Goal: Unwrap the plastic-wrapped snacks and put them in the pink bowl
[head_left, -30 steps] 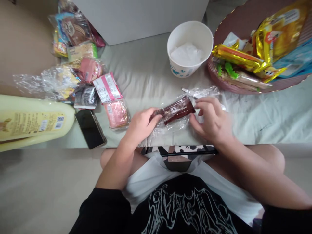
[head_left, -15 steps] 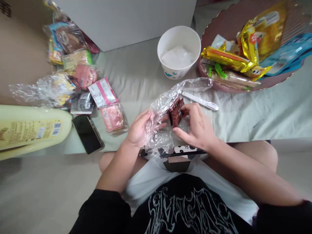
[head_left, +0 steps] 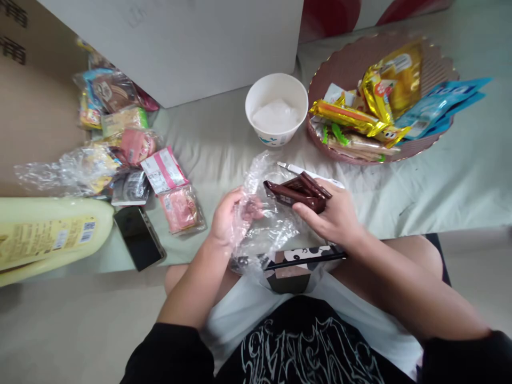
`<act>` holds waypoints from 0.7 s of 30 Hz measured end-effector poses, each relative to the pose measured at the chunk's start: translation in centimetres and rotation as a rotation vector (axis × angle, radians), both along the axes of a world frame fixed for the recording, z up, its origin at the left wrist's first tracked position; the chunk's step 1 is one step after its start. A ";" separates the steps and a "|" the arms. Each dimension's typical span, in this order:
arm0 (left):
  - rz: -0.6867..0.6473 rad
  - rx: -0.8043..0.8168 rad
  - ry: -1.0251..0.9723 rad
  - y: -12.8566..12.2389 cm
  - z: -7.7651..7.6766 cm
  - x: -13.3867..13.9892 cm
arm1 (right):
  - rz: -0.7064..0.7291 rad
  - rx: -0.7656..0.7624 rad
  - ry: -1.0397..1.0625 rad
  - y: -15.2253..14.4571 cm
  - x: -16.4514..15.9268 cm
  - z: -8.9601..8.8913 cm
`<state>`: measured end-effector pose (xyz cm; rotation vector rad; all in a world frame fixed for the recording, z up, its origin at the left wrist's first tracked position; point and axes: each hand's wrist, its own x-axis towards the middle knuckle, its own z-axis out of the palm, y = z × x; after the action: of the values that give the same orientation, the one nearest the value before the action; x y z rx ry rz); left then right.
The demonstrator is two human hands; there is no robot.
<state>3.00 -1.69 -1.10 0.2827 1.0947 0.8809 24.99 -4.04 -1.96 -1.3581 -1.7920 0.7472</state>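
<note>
Across the near edge of a tabletop point(head_left: 404, 197) draped in pale green cloth, two bare hands work side by side. The right hand point(head_left: 332, 213) has its grip closed on some dark brown packets point(head_left: 294, 196) — thumb along the near side, fingers partly hidden behind — which point toward the left hand. The left hand point(head_left: 229, 217) has its grip closed around a crumpled clear plastic bag point(head_left: 270, 232), with fingertips blurred behind the film; the bag spreads below the packets and over the table's edge.

Just beyond the packets lies a slim white tool point(head_left: 294, 168) with a metal tip (partly covered by them). Farther back stands a white paper cup point(head_left: 276, 88) with something white inside, just beside a brownish-pink scalloped bowl point(head_left: 340, 61) of yellow and blue snack packs. To the left are wrapped snacks point(head_left: 180, 209), a dark phone point(head_left: 139, 238) and a yellow bottle point(head_left: 60, 234) lying on its side.
</note>
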 end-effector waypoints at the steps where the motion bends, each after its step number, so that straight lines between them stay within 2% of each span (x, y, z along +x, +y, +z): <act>1: 0.029 -0.015 -0.010 0.3 0.1 -0.2 | -0.031 0.041 0.024 0.1 0.4 -0.1; 3: 0.041 -0.042 -0.052 0.7 0.2 -0.6 | -0.109 0.115 0.082 0.0 1.0 -0.4; 7: -0.049 -0.068 -0.063 0.9 0.2 -0.8 | -0.291 0.243 0.225 0.0 2.4 -0.9; 10: -0.118 -0.035 -0.040 0.9 0.1 -0.6 | -0.413 0.360 0.269 0.6 3.7 -0.5; 12: -0.145 0.008 -0.025 0.9 -0.1 -0.6 | -0.442 0.468 0.303 1.8 5.0 0.2; 15: -0.174 0.046 -0.021 0.8 -0.3 -0.8 | -0.395 0.659 0.351 5.3 7.4 1.9; 18: -0.186 0.068 -0.032 0.7 -0.3 -1.2 | -0.301 0.758 0.244 9.6 9.6 4.8; 19: -0.188 0.072 -0.030 0.6 -0.3 -1.3 | -0.316 0.749 0.164 10.9 10.0 6.0; 21: -0.186 0.073 -0.024 0.5 -0.3 -1.4 | -0.406 0.600 -0.059 13.4 10.5 8.5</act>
<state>1.58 -1.19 -1.43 0.4267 0.9983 0.7572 35.47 9.34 6.54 -1.2647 -1.5320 -0.0538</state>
